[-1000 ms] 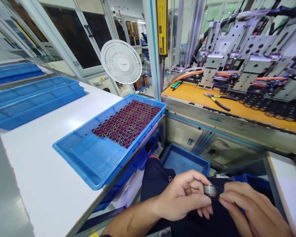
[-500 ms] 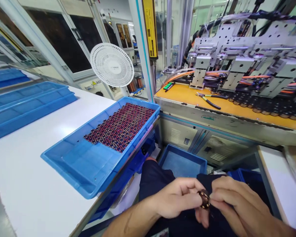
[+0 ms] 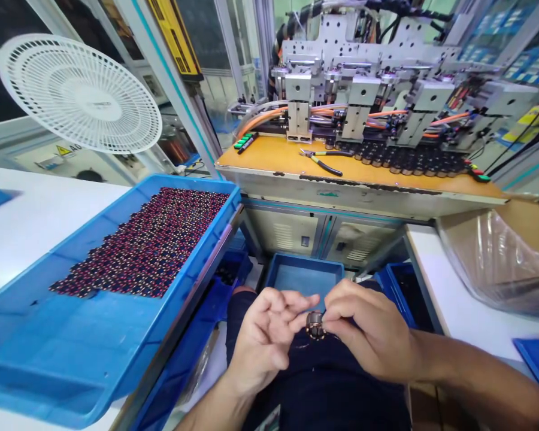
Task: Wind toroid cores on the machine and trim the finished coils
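A small wound motor stator (image 3: 315, 326), dark ringed with copper-coloured wire showing, is above my lap. My right hand (image 3: 369, 328) pinches its right side between thumb and fingertips. To its left, my left hand (image 3: 269, 335) is open, palm turned up, with thumb and fingers apart. One left fingertip reaches the stator's side; whether it touches, I cannot tell. Left of my hands, a long blue tray (image 3: 130, 359) holds tightly packed rows of small dark parts (image 3: 148, 242) with red and pale tips.
A machine (image 3: 363, 90) stands ahead over an orange bench top (image 3: 269, 158), which carries cutting pliers (image 3: 326, 163) and a row of dark cylindrical parts (image 3: 399, 160). A white fan (image 3: 85, 96) is at upper left. A lower blue tray (image 3: 305, 272) lies beyond my knees; plastic wrap (image 3: 498, 257) is at right.
My left hand has let go of the stator and opened, while my right hand keeps its pinch on it. The view has swung right, bringing the plastic wrap further into sight.
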Demonstrator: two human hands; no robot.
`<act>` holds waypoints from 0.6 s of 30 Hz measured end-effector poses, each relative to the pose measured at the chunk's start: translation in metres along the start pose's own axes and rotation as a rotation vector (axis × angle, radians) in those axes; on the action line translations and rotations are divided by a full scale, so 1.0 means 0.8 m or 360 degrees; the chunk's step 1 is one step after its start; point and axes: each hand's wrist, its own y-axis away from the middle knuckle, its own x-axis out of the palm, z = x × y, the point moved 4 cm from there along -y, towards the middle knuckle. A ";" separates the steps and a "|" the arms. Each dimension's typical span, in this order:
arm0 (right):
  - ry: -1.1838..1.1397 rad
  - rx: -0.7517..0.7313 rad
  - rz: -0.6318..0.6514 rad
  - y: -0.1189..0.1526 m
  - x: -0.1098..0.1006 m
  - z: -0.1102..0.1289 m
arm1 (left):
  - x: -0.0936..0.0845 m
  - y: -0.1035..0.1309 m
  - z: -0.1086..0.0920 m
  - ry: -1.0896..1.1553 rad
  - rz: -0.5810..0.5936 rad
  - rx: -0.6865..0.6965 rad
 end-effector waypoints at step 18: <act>0.0040 0.0152 -0.0233 0.007 -0.006 -0.004 | 0.011 -0.001 -0.004 -0.0538 -0.0149 0.0222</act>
